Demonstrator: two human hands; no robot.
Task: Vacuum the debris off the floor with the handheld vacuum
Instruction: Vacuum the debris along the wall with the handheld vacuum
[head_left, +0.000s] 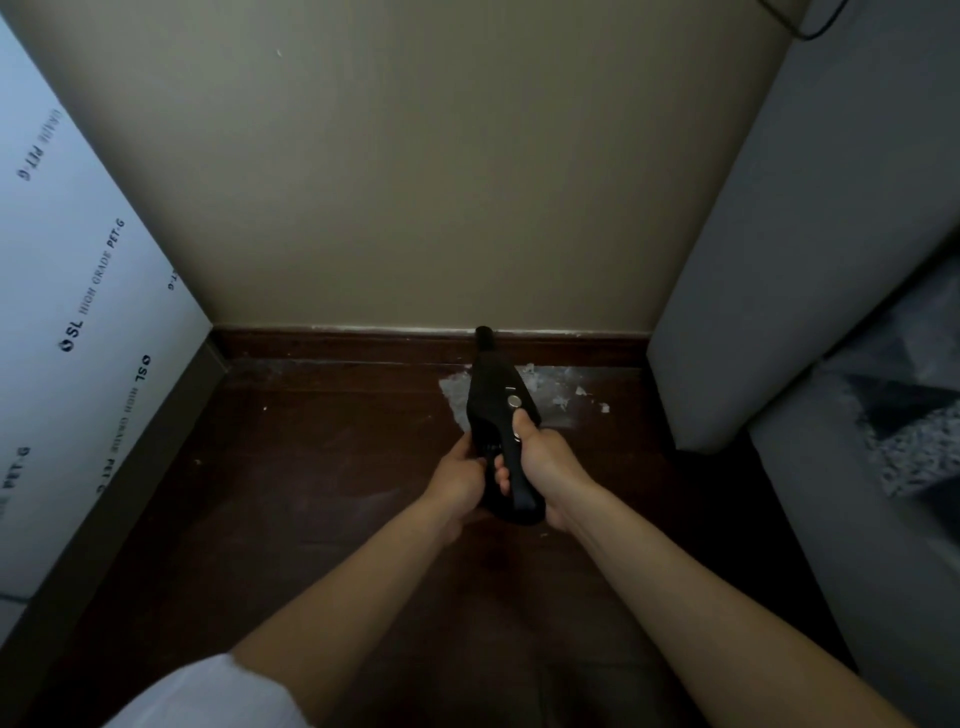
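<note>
A black handheld vacuum (496, 402) points away from me, its narrow nozzle tip up against the dark skirting board. My right hand (540, 467) grips its handle, thumb resting near a round silver button. My left hand (460, 475) clasps the left side of the body. Whitish debris (563, 389) lies scattered on the dark wooden floor (322, 467) by the wall, partly hidden behind the vacuum, with small flakes reaching to the right.
A beige wall (415, 182) closes the far end. A white film-covered panel (78, 322) printed with lettering stands along the left. A grey upholstered piece of furniture (779, 312) flanks the right, so the floor strip is narrow.
</note>
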